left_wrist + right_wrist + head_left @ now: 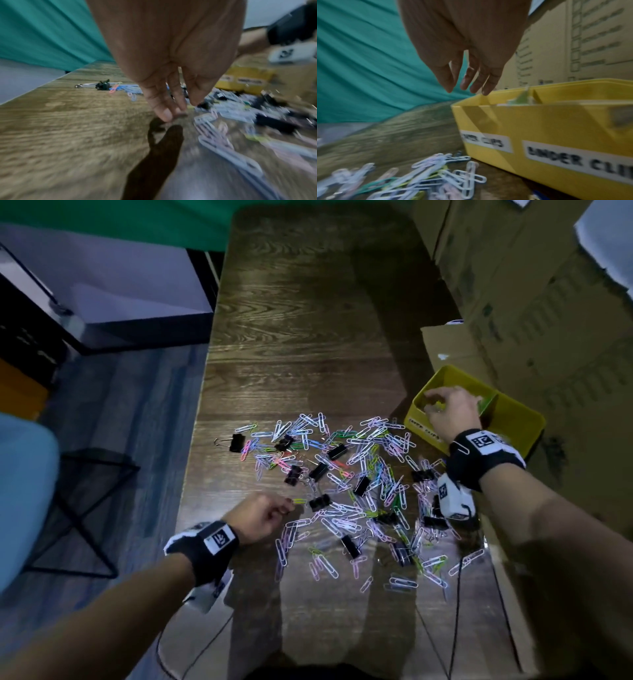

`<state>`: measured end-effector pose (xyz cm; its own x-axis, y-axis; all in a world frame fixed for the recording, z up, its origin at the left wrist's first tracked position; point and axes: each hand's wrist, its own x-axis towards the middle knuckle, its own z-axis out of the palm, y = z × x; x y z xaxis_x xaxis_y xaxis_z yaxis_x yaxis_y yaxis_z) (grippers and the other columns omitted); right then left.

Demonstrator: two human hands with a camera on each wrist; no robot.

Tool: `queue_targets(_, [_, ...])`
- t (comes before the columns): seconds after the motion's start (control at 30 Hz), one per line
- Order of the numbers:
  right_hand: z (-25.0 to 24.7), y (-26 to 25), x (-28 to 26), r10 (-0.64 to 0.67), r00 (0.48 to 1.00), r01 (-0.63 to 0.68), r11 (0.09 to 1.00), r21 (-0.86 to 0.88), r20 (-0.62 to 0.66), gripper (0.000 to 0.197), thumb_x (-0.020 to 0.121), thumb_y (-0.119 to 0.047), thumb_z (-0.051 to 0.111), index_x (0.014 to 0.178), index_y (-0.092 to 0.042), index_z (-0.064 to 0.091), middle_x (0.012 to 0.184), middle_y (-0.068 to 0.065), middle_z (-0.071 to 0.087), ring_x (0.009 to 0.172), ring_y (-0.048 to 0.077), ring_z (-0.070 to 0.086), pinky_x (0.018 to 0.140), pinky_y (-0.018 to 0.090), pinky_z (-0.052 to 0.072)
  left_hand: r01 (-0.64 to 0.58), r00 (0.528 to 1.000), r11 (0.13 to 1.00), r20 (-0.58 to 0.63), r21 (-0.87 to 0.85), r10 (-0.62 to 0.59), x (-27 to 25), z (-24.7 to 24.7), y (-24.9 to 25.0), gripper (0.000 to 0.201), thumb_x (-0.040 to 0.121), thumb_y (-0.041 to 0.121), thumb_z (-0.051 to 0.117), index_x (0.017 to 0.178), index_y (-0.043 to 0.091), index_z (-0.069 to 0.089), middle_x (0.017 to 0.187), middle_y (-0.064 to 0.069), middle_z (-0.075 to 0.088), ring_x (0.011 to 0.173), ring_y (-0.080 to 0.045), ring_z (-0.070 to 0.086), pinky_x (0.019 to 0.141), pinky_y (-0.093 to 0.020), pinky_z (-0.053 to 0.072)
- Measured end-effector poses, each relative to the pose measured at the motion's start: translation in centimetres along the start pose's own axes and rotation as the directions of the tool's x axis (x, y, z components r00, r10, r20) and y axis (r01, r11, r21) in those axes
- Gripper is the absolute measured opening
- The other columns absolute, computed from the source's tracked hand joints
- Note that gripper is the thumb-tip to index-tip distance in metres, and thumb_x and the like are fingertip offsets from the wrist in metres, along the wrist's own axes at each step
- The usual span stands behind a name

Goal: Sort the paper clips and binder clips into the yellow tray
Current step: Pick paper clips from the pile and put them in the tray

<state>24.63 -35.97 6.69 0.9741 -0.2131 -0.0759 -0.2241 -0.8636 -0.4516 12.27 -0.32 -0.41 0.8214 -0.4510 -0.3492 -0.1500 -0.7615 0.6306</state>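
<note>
A heap of coloured paper clips (359, 474) mixed with black binder clips (318, 470) covers the middle of the wooden table (301, 354). The yellow tray (520, 422) stands at the right, with front labels for paper clips (485, 140) and binder clips (573, 158). My right hand (442, 405) hangs over its left compartment, fingers (465, 82) straight and holding nothing. A few greenish clips (522, 98) lie inside. At the heap's left edge my left hand (284, 508) pinches one end of a yellow-green paper clip (298, 500) against the table; thumb and forefinger (164, 112) meet.
Cardboard boxes (531, 285) crowd the table's right side behind the tray. One binder clip (236, 442) lies alone at the heap's far left. Thin black cables (459, 611) run across the near table. The table's left edge (205, 378) drops to the floor beside a black wire frame (85, 508).
</note>
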Motion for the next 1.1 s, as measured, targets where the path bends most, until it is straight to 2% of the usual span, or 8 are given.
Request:
queue_targets(0.1, [0.6, -3.4, -3.5, -0.196, 0.979, 0.202, 0.974, 0.101, -0.063, 0.022, 0.088, -0.013, 0.061, 0.108, -0.018, 0.067, 0.108, 0.007, 0.063, 0.1, 0.02, 0.059, 0.091, 0.028, 0.043, -0.095, 0.995, 0.971, 0.028, 0.221, 0.091, -1.3, 2.7, -1.1, 0.047, 0.078, 0.007, 0.055, 0.124, 0.012, 0.056, 0.119, -0.009, 0.058, 0.106, -0.026, 0.054, 0.092, -0.033, 0.046])
queue_targets(0.2, [2.6, -6.4, -9.4, -0.4, 0.905, 0.362, 0.902, 0.233, 0.142, 0.018, 0.087, -0.009, 0.061, 0.103, -0.013, 0.07, 0.095, 0.002, 0.067, 0.083, 0.012, 0.06, 0.083, 0.028, 0.051, -0.075, 0.991, 0.907, 0.128, 0.414, 0.024, -1.8, 4.4, -0.5, 0.067, 0.072, 0.012, 0.06, 0.136, 0.018, 0.041, 0.136, -0.003, 0.042, 0.119, -0.025, 0.04, 0.095, -0.039, 0.041])
queue_targets(0.33, [7.2, -7.7, -17.6, -0.355, 0.607, 0.409, 0.906, 0.104, 0.71, 0.022, 0.091, -0.014, 0.055, 0.111, -0.015, 0.064, 0.099, 0.006, 0.066, 0.082, 0.018, 0.063, 0.075, 0.031, 0.052, -0.127, 0.978, 0.886, 0.208, 0.446, 0.035, -2.9, 4.8, 0.3, 0.073, 0.073, 0.026, 0.063, 0.139, 0.023, 0.033, 0.138, 0.0, 0.037, 0.121, -0.022, 0.036, 0.096, -0.037, 0.039])
queue_targets(0.4, [9.3, -7.6, -20.3, -0.294, 0.533, 0.498, 0.867, -0.013, 0.793, 0.028, 0.091, -0.003, 0.048, 0.117, -0.007, 0.059, 0.109, 0.012, 0.061, 0.1, 0.028, 0.061, 0.083, 0.032, 0.047, -0.093, 0.988, 0.907, 0.149, 0.41, 0.034, -4.1, 4.5, 0.2, 0.074, 0.072, 0.036, 0.059, 0.14, 0.023, 0.03, 0.135, -0.002, 0.037, 0.119, -0.025, 0.038, 0.096, -0.036, 0.04])
queue_targets(0.63, [13.8, -7.4, -23.6, -0.363, 0.638, 0.511, 0.859, -0.02, 0.679, 0.037, 0.088, 0.007, 0.043, 0.123, -0.002, 0.047, 0.126, 0.019, 0.051, 0.112, 0.036, 0.056, 0.091, 0.041, 0.045, 0.054, 0.995, 0.959, 0.071, 0.28, -0.076, -5.4, 7.4, 0.9, 0.076, 0.072, 0.022, 0.061, 0.14, 0.022, 0.026, 0.127, -0.007, 0.034, 0.111, -0.029, 0.042, 0.092, -0.041, 0.045])
queue_targets(0.8, [15.0, -7.3, -24.2, -0.205, 0.808, 0.258, 0.966, -0.019, 0.552, 0.076, 0.085, -0.033, 0.065, 0.144, -0.008, 0.024, 0.143, 0.013, 0.029, 0.131, 0.032, 0.038, 0.108, 0.038, 0.032, 0.024, 0.999, 0.939, 0.031, 0.343, -0.037, -3.7, 5.9, 1.7, 0.088, 0.07, 0.016, 0.064, 0.144, 0.025, 0.015, 0.138, -0.006, 0.026, 0.116, -0.029, 0.036, 0.09, -0.042, 0.047])
queue_targets(0.9, [15.8, -7.5, -24.9, -0.167, 0.829, 0.271, 0.955, -0.123, 0.533, 0.102, 0.076, -0.046, 0.071, 0.147, -0.002, 0.011, 0.142, 0.017, 0.025, 0.133, 0.033, 0.028, 0.112, 0.037, 0.029, -0.019, 0.992, 0.919, 0.124, 0.394, -0.032, -3.2, 5.2, 1.4, 0.078, 0.074, 0.021, 0.062, 0.143, 0.024, 0.025, 0.14, -0.002, 0.029, 0.115, -0.03, 0.035, 0.095, -0.039, 0.042])
queue_targets(1.1, [16.0, -8.1, -24.2, -0.191, 0.808, 0.32, 0.937, -0.142, 0.557, 0.049, 0.085, -0.027, 0.065, 0.125, -0.004, 0.048, 0.125, 0.017, 0.049, 0.115, 0.035, 0.051, 0.091, 0.043, 0.049, -0.108, 0.99, 0.949, 0.121, 0.296, 0.075, -3.4, 5.8, 1.3, 0.044, 0.071, -0.002, 0.052, 0.114, 0.003, 0.059, 0.119, -0.013, 0.053, 0.107, -0.035, 0.053, 0.092, -0.039, 0.044])
